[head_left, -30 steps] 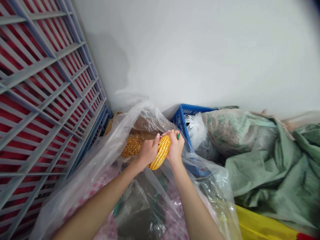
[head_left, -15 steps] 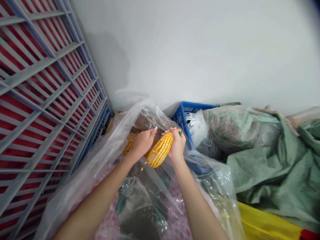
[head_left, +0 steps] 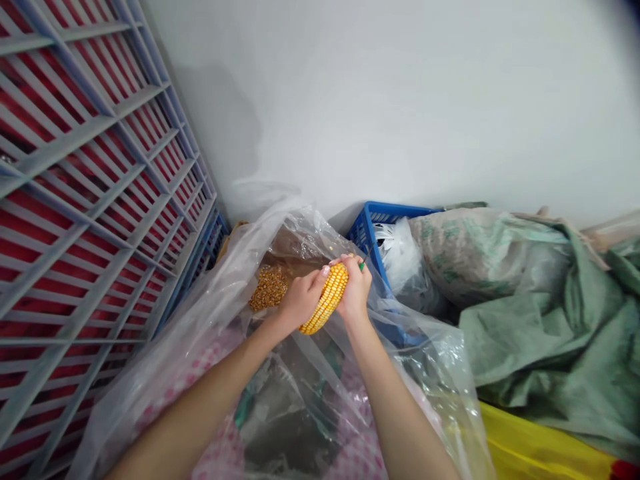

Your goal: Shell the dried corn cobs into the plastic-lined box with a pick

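Both hands hold a yellow corn cob (head_left: pixel 327 299) over an open clear plastic bag (head_left: pixel 215 313). My left hand (head_left: pixel 300 299) wraps round the cob's left side, thumb up on the kernels. Gripping the cob's upper right end is my right hand (head_left: pixel 356 288), with a thin green-tipped tool (head_left: pixel 363 261) sticking out past its fingers. A heap of loose corn kernels (head_left: pixel 269 288) lies inside the bag, just left of my left hand.
A grey slatted rack (head_left: pixel 85 200) with red behind it leans at the left. A blue plastic crate (head_left: pixel 380 227) holding a white bag stands behind the hands. Green woven sacks (head_left: pixel 540 300) pile at the right, a yellow sheet (head_left: pixel 530 447) below them. A pale wall is ahead.
My left hand had come off the cob, with kernels dropping; it is now back round the cob's left side. The right hand kept its grip.
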A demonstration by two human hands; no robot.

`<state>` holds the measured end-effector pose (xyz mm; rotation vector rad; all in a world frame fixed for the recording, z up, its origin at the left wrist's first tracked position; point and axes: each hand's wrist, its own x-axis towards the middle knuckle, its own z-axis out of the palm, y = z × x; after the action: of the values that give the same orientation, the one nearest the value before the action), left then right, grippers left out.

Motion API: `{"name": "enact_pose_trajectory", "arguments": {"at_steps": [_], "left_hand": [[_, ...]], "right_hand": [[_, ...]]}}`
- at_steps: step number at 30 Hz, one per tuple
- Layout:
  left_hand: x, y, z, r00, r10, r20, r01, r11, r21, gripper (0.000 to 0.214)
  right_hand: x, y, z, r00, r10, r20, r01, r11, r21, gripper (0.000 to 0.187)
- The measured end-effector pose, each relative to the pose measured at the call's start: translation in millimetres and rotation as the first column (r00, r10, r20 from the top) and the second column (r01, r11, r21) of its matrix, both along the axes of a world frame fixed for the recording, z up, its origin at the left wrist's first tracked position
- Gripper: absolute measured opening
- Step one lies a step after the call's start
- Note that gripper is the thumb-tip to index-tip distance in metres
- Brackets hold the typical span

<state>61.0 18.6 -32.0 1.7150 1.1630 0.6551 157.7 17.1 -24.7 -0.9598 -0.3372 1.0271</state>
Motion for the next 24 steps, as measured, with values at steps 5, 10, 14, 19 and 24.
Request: {"name": "enact_pose_trajectory", "arguments": {"at_steps": [5, 10, 14, 19, 24], "left_hand": [[-9, 5, 7.7, 0.966, -0.116, 0.232, 0.169, 0.960, -0.223, 0.058], [-23, 8, 23.3, 0.904, -0.272, 0.330, 0.400, 0.811, -0.428, 0.050], [-23, 3, 23.4, 0.890, -0.218, 0.401, 0.414, 0.755, -0.508, 0.049], [-17, -2, 15.6, 0.894, -0.112, 0.433, 0.353, 0.773, -0.528, 0.055], [-11, -6, 14.6, 0.915, -0.058, 0.400, 0.252, 0.856, -0.452, 0.055]], "right_hand": [[6, -1, 8.6, 0.998, 0.038, -0.054, -0.037, 0.999, 0.025, 0.023], [20, 0, 15.0, 0.985, 0.043, -0.168, -0.042, 0.999, 0.009, 0.021], [24, 0, 15.8, 0.987, 0.024, -0.160, -0.021, 1.000, 0.016, 0.020], [22, 0, 14.2, 0.994, -0.021, -0.103, 0.025, 0.999, 0.038, 0.023], [22, 3, 13.2, 0.989, -0.047, -0.143, 0.047, 0.999, -0.008, 0.020]]}}
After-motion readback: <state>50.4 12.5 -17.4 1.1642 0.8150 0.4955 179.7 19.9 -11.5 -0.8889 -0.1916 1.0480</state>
